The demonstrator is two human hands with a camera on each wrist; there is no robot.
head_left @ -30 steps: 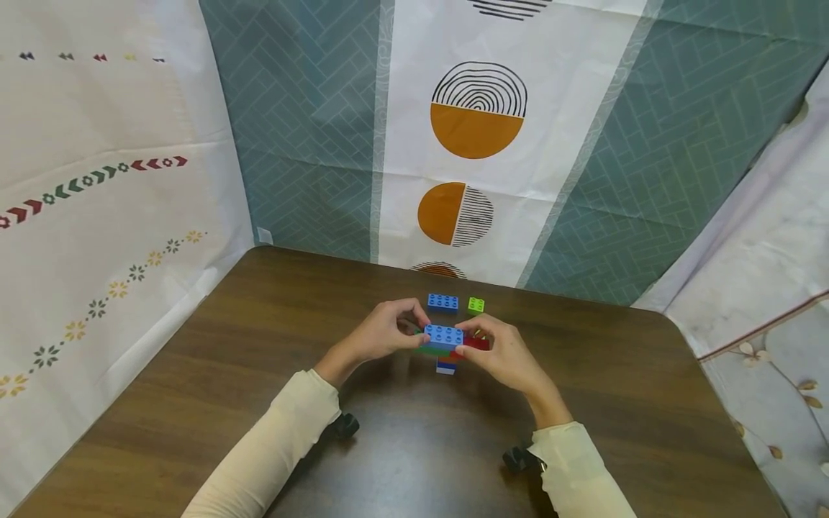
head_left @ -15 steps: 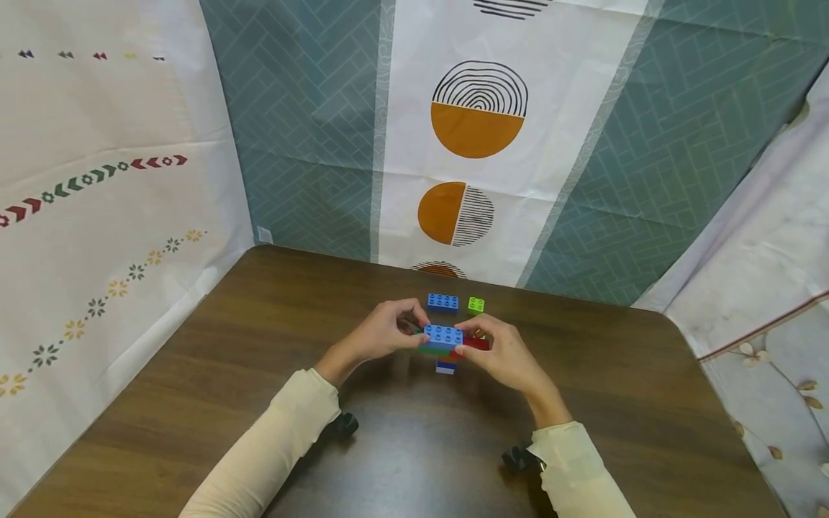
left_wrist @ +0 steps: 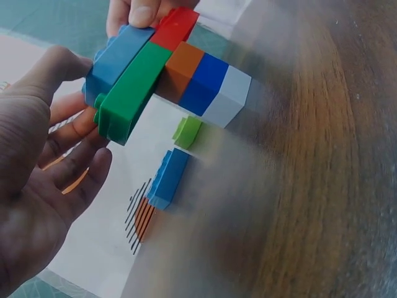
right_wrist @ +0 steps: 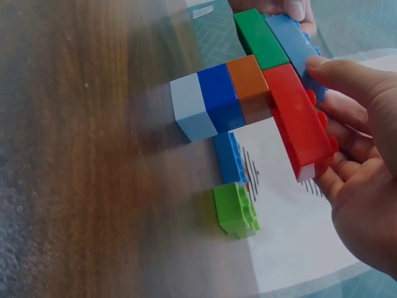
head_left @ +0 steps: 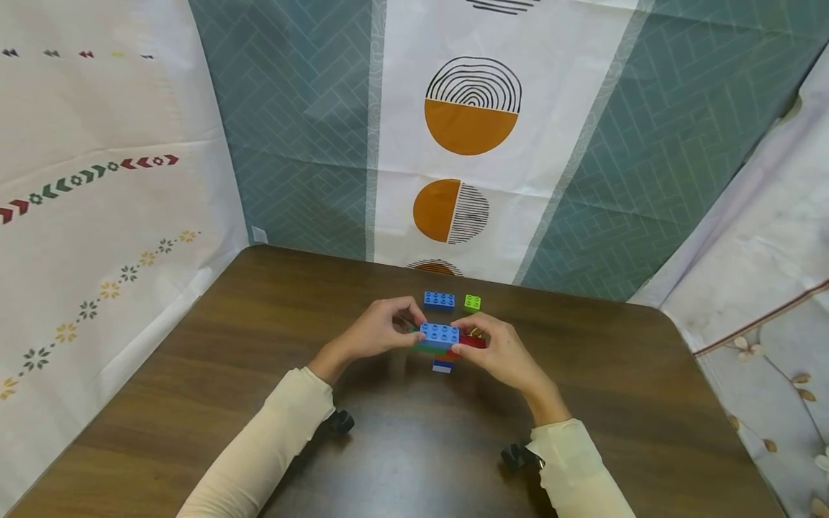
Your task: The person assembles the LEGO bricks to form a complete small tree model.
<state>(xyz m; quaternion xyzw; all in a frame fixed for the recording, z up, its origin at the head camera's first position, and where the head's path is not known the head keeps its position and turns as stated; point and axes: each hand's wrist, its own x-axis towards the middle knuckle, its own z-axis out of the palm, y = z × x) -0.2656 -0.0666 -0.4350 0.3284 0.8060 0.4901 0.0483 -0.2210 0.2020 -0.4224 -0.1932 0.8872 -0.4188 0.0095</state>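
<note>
A light blue toy building brick (head_left: 440,334) sits at the top of a tower, level and studs up. Its left end is pinched between the thumb and fingers of my left hand (head_left: 382,329), while my right hand (head_left: 508,352) pinches the right end. Directly beneath lie a green brick (left_wrist: 135,93) and a red brick (right_wrist: 301,121), end to end, each reaching out past the column. An orange brick (right_wrist: 249,87), a dark blue brick (right_wrist: 221,97) and a white brick (right_wrist: 193,108) form that column, white lowest on the table.
Behind the tower, a loose blue brick (head_left: 439,301) and a small lime green brick (head_left: 473,303) stand on the brown wooden table (head_left: 291,302). A patterned cloth (head_left: 304,144) hangs along the table's far edge, with white cloth (head_left: 97,273) at the left side.
The head view has shifted slightly, so everything appears a little further left. Both hands keep the same hold on the light blue brick, and the tower stands as before.
</note>
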